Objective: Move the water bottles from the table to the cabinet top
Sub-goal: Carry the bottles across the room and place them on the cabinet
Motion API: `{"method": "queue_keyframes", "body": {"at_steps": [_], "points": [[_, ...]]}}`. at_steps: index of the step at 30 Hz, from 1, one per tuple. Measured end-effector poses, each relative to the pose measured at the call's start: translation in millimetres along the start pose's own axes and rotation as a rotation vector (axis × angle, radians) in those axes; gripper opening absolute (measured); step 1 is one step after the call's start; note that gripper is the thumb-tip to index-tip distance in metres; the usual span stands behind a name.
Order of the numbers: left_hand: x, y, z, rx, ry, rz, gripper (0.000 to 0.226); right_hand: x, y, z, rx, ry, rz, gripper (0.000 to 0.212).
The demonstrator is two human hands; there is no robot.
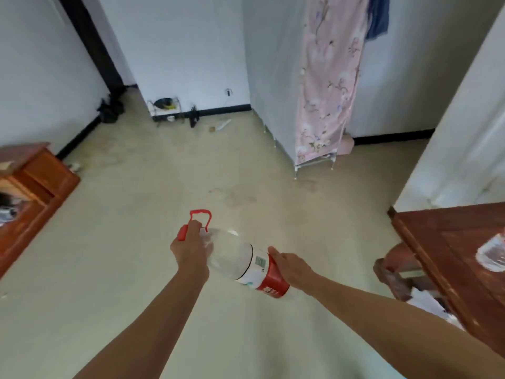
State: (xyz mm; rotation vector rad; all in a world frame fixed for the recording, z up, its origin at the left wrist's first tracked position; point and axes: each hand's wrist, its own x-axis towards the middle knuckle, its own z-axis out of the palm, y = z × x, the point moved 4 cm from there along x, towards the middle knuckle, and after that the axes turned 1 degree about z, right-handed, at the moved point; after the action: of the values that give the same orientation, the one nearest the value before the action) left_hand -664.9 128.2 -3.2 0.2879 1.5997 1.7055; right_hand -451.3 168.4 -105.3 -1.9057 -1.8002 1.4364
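Observation:
A large clear water bottle with a red cap, a red carry handle and a red-and-white label lies almost sideways in the air over the floor, in the middle of the view. My left hand grips its neck by the red cap. My right hand holds its lower body at the label. A second clear bottle rests on the wooden table at the right edge, partly cut off. The wooden cabinet stands at the left edge.
Pale floor stretches ahead. A fabric wardrobe with a pink floral cover stands at the back right. A small wire rack and scattered items lie by the far wall. A stool sits beside the table.

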Motion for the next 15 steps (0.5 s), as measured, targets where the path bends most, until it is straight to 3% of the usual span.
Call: {"method": "queue_keyframes", "body": {"at_steps": [7, 15], "points": [[110.4, 63.3, -162.0, -0.053, 0.275, 0.023, 0.024, 52.3, -147.1, 152.8, -0.173, -0.189, -0.098, 0.072], [251.3, 115.4, -271.9, 0.023, 0.482, 0.070, 0.026, 159.9, -292.2, 298.2, -0.285, -0.345, -0.157, 0.072]]}}
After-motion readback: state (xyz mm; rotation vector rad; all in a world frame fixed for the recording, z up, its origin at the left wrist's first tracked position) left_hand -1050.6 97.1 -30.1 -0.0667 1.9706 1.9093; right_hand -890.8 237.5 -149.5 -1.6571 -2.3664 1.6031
